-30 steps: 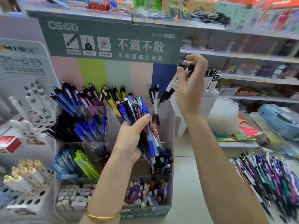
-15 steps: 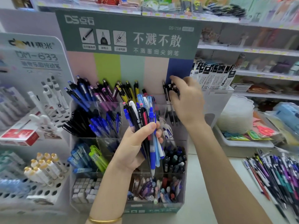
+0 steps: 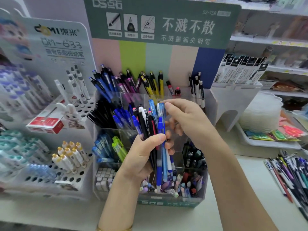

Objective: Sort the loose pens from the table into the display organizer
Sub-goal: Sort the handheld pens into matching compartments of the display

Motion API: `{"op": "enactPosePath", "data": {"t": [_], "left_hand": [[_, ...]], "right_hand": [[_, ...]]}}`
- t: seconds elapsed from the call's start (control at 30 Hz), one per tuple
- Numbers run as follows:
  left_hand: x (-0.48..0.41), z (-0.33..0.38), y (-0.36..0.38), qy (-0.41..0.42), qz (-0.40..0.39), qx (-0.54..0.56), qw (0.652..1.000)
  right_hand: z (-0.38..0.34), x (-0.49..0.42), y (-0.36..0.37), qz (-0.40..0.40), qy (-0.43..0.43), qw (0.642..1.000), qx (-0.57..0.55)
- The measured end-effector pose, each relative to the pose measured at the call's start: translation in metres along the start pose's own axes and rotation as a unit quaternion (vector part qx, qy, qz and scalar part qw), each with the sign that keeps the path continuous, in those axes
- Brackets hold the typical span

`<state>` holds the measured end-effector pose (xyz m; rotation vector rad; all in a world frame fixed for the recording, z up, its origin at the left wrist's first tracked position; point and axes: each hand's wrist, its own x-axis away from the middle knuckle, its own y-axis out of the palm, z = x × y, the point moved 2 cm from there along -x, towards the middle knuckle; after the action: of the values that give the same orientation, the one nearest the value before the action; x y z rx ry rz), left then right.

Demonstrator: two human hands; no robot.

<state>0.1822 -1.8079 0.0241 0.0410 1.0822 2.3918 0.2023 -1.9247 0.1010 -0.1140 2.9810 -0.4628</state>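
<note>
Step in hand: selecting one pen from the held stock for filing. My left hand [image 3: 145, 155] is closed round a bundle of pens [image 3: 149, 125], thumb across the front of the barrels. It holds the bundle upright, clicker ends up, directly in front of the display organizer [image 3: 205, 179]. My right hand [image 3: 186, 120] pinches the cap end of one light-blue pen [image 3: 161, 112] between thumb and forefinger; its other fingers curl behind the bundle and hold nothing. The pen is not yet drawn clear: its lower barrel sits under my left thumb. The next move calls for easing the left thumb just enough to release that one barrel and lifting it straight up so its neighbours are not dragged out. The pen then needs matching to a compartment, which I judge to be the harder part, because no rear compartment shows a like pen. Counts: two hands, one organizer, one bundle. The bundle shows about eight tops, two of them light-blue caps, though overlapping barrels may hide one or two more. The rear row holds five colour groups, with three black-and-white pens [image 3: 196, 87] in the right-end compartment and two red pens [image 3: 173, 89] beside them. One heap of many loose pens [image 3: 290, 172] lies on the table [image 3: 250, 172] to my right, well apart from the organizer and yet to be sorted.
</note>
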Motion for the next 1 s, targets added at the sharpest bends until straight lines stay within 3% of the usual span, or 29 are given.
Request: {"op": "enactPosePath", "data": {"t": [0.1,0.2,0.4,0.57,0.77,1.0], "left_hand": [[0.013,0.006,-0.007,-0.014,-0.009,-0.006,1.000],[0.025,0.011,-0.013,-0.016,0.023,-0.083,0.996],[0.038,0.015,-0.014,0.024,0.072,-0.255,0.964],[0.036,0.007,-0.012,0.030,0.115,-0.236,0.965],[0.037,-0.001,-0.011,0.023,0.184,-0.189,0.964],[0.028,0.023,-0.006,0.174,0.294,-0.207,0.917]], "right_hand": [[0.004,0.004,0.008,-0.087,0.032,0.994,-0.064],[0.011,0.009,0.013,-0.146,0.035,0.983,-0.109],[0.028,0.019,0.025,-0.166,0.049,0.962,-0.212],[0.036,0.020,0.037,-0.121,0.061,0.953,-0.271],[0.037,0.025,0.048,-0.042,0.051,0.973,-0.220],[0.053,0.055,0.056,0.133,0.060,0.972,-0.183]]}}
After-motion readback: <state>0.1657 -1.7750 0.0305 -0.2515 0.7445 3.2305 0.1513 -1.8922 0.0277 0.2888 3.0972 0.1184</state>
